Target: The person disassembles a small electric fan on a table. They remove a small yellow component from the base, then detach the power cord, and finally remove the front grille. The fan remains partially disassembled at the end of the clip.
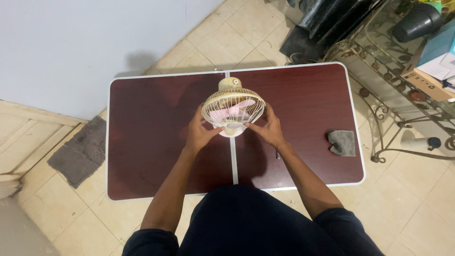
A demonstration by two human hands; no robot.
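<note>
Hands, left hand [200,132] and right hand [268,129], are grasping opposite sides of a cream cage fan [233,108] at frame centre, steadying it upright on the maroon folding table [151,142], grey cloth [342,142] lying right.

Dark navy short sleeves, dark navy trousers, bare forearms

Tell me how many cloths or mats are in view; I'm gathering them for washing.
2. A grey cloth lies on the table near its right edge, and a grey mat lies on the tiled floor left of the table. Others may be hidden.
</note>
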